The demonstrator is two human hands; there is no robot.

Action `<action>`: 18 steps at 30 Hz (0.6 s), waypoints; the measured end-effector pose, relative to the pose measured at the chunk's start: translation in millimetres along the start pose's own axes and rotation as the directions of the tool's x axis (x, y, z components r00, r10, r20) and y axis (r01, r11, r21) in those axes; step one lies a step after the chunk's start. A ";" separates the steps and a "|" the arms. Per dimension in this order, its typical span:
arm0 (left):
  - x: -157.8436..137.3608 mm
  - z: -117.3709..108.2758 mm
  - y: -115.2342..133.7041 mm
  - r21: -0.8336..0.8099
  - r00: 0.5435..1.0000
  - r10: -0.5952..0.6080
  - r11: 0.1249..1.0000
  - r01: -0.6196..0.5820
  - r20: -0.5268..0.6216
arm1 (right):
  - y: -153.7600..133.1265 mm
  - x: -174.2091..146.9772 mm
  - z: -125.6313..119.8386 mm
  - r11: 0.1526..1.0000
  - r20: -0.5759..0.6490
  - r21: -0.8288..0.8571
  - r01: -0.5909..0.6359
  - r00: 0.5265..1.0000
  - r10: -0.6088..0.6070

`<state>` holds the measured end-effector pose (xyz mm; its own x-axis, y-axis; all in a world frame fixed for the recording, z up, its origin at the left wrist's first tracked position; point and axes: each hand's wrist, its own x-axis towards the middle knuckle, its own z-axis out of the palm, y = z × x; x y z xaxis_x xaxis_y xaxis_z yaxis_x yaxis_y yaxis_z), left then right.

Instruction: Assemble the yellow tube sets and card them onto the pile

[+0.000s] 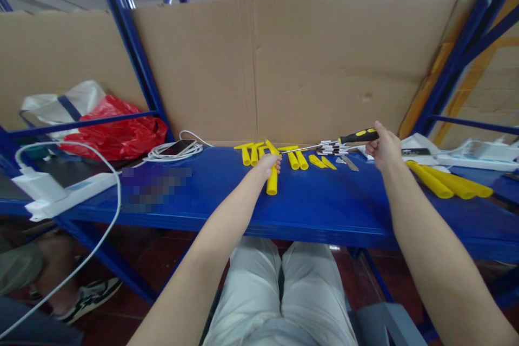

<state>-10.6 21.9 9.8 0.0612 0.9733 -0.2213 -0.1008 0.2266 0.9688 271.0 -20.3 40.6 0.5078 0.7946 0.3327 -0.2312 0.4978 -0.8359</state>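
My left hand point(271, 163) is closed around a yellow plastic tube point(272, 184) whose angled top piece sticks up above the fingers. In my right hand point(385, 146) is the end of the black and yellow handle of a long screwdriver point(357, 136). Its thin shaft runs left, with the tip close to the top of the held tube; whether it touches cannot be made out. Behind my left hand stand yellow T-shaped pieces point(246, 155), and more yellow tubes point(298, 160) lie just right of it. Flat yellow pieces point(322, 162) rest below the screwdriver.
Three long yellow tubes point(446, 184) lie on the blue table point(316, 205) at right, near a white power strip point(474, 158). A metal strip point(350, 164) lies mid-right. At left are a phone point(178, 147), coiled white cable, a red bag point(117, 127) and a charger point(38, 186). Cardboard point(324, 65) stands behind.
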 end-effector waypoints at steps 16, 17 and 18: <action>0.5 -0.8 0.5 -0.010 1.000 0.001 1.000 -0.001 -0.013 | -11.6 -4.0 4.1 0.987 0.101 0.090 -0.137 0.987 0.127; 0.0 -0.8 0.7 -0.013 1.000 -0.001 1.000 0.001 -0.012 | -11.4 -3.8 3.9 0.987 0.103 0.080 -0.138 0.986 0.129; -0.4 -0.8 0.9 -0.014 1.000 -0.003 1.000 0.003 -0.012 | -10.5 -3.2 3.5 0.989 0.095 0.064 -0.137 0.987 0.130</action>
<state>-11.5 21.7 10.7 0.0494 0.9729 -0.2259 -0.1149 0.2302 0.9663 268.8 -26.8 49.9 0.3920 0.8821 0.2611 -0.3509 0.4058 -0.8439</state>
